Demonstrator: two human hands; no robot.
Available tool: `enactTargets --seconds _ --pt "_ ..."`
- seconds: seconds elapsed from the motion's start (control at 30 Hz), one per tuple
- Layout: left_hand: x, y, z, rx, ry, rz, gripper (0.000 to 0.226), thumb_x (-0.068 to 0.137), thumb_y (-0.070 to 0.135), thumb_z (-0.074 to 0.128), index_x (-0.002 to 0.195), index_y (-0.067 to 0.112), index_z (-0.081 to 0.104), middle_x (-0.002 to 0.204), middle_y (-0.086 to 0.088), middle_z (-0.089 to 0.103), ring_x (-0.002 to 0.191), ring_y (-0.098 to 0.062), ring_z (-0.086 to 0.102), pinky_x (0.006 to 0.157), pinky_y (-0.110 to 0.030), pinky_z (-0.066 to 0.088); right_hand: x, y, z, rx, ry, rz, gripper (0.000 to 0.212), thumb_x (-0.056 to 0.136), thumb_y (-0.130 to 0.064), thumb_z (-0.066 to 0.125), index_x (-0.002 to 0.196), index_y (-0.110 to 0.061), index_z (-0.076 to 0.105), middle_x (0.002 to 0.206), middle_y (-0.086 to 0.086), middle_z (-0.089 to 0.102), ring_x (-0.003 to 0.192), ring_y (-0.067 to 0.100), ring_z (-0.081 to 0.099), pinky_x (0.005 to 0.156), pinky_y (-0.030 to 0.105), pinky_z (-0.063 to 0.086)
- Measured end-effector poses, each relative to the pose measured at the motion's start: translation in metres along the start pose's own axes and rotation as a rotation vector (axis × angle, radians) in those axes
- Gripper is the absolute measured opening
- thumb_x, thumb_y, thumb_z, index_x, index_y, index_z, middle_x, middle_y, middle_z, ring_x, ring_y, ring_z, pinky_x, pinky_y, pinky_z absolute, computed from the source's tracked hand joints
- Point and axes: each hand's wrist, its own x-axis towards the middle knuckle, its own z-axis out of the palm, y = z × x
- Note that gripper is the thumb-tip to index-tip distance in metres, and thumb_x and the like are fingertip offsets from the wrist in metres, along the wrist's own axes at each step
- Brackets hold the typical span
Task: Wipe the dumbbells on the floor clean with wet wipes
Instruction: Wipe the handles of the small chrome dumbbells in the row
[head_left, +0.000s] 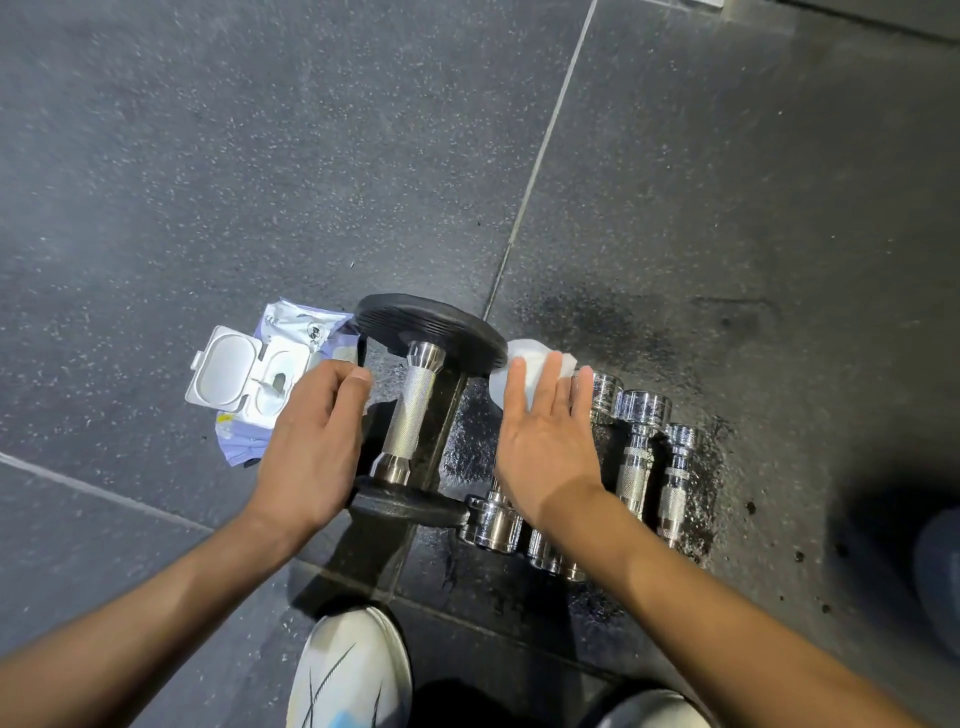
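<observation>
Dumbbells (413, 410) | right hand (545, 447) flat, fingers (546, 387) straight on wipe (522, 352) | left hand (311, 447) fingers curled, grip unclear

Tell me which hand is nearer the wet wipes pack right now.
Left. The left hand overlaps the wipes pack's edge in view; the right hand, fingers on a wipe, is beyond the black dumbbell, over the chrome dumbbells.

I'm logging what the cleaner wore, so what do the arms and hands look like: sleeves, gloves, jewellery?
No sleeves show: the left forearm and the right forearm are bare to the picture's edge. The left hand and the right hand wear no gloves. No watch, band or ring shows on the wrists or on the fingers in view.
</observation>
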Motion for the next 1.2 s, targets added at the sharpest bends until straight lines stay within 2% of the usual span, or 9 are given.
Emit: enactTargets --seconds 0.13,0.33,0.47,0.57,0.63,0.77,0.9,1.03,1.2 --pt "0.000 0.001 0.000 -0.004 0.001 -0.010 0.038 0.095 0.054 0.040 0.091 0.022 0.060 0.092 0.000 0.061 0.095 -0.025 0.058 0.091 -0.054 0.049 0.020 0.012 -0.003 0.106 0.052 0.044 0.068 0.101 -0.017 0.018 0.156 0.004 -0.015 0.156 0.048 -0.001 0.150 0.056 0.007 0.119 0.067 -0.002" --pt "-0.001 0.000 0.000 0.000 -0.001 -0.005 0.036 0.095 0.053 0.041 0.092 0.024 0.061 0.092 0.004 0.062 0.095 -0.022 0.059 0.092 -0.049 0.049 -0.019 -0.012 -0.002 0.001 -0.084 -0.020 0.075 0.092 0.000 0.027 0.144 0.020 -0.024 0.137 0.060 -0.023 0.139 0.072 0.000 0.117 0.073 0.000" --pt "0.000 -0.002 0.001 -0.004 -0.010 0.004 0.031 0.099 0.047 0.043 0.092 0.023 0.061 0.093 0.004 0.062 0.095 -0.022 0.058 0.092 -0.051 0.049 -0.039 -0.016 0.001 0.047 -0.151 -0.070 0.068 0.076 0.013 -0.009 0.142 0.024 -0.022 0.137 0.058 -0.028 0.143 0.066 -0.004 0.123 0.062 0.002" --pt "-0.001 -0.001 0.000 0.009 -0.013 0.006 0.027 0.102 0.042 0.043 0.093 0.024 0.061 0.094 0.005 0.063 0.095 -0.020 0.058 0.092 -0.047 0.048 -0.044 -0.020 0.028 0.304 -0.029 -0.029 0.073 0.088 -0.012 -0.022 0.153 0.015 -0.004 0.164 0.035 -0.001 0.154 0.044 0.005 0.127 0.048 0.009" --pt "-0.002 0.000 0.000 0.017 -0.013 0.002 0.025 0.103 0.041 0.044 0.093 0.026 0.061 0.095 0.006 0.063 0.096 -0.018 0.058 0.092 -0.045 0.047 -0.042 -0.021 0.035 0.428 0.053 0.015 0.070 0.096 -0.019 -0.010 0.158 0.006 0.012 0.167 0.023 0.015 0.155 0.036 0.016 0.125 0.044 0.015" --pt "-0.002 0.002 0.001 0.007 -0.004 -0.003 0.029 0.097 0.049 0.043 0.094 0.027 0.061 0.096 0.010 0.063 0.098 -0.017 0.059 0.095 -0.047 0.048 -0.045 -0.007 0.015 0.329 -0.221 -0.086 0.068 0.094 0.007 0.017 0.156 0.006 -0.009 0.165 0.029 -0.013 0.157 0.033 0.000 0.126 0.035 0.003" --pt "-0.003 0.003 0.001 -0.004 0.002 -0.009 0.028 0.095 0.052 0.043 0.094 0.030 0.061 0.094 0.014 0.063 0.095 -0.018 0.060 0.093 -0.051 0.050 -0.027 -0.008 0.009 0.531 -0.053 0.037 0.056 0.102 -0.003 0.036 0.155 -0.003 0.018 0.160 0.017 0.022 0.144 0.040 0.031 0.115 0.045 0.032" --pt "-0.002 0.003 0.002 -0.001 0.011 -0.016 0.027 0.095 0.053 0.044 0.094 0.033 0.061 0.092 0.019 0.063 0.094 -0.014 0.060 0.094 -0.048 0.049 -0.016 -0.010 0.006 0.429 -0.075 0.053 0.071 0.085 0.014 0.035 0.150 0.018 0.008 0.150 0.034 0.024 0.124 0.038 0.049 0.104 0.033 0.048" --pt "-0.003 0.001 0.003 0.013 0.014 -0.002 0.021 0.101 0.045 0.046 0.093 0.033 0.061 0.093 0.018 0.063 0.097 -0.011 0.060 0.093 -0.040 0.047 -0.018 -0.008 -0.006 0.431 -0.134 0.105 0.073 0.091 0.015 0.037 0.156 0.009 0.005 0.157 0.035 0.018 0.132 0.038 0.050 0.106 0.033 0.048"
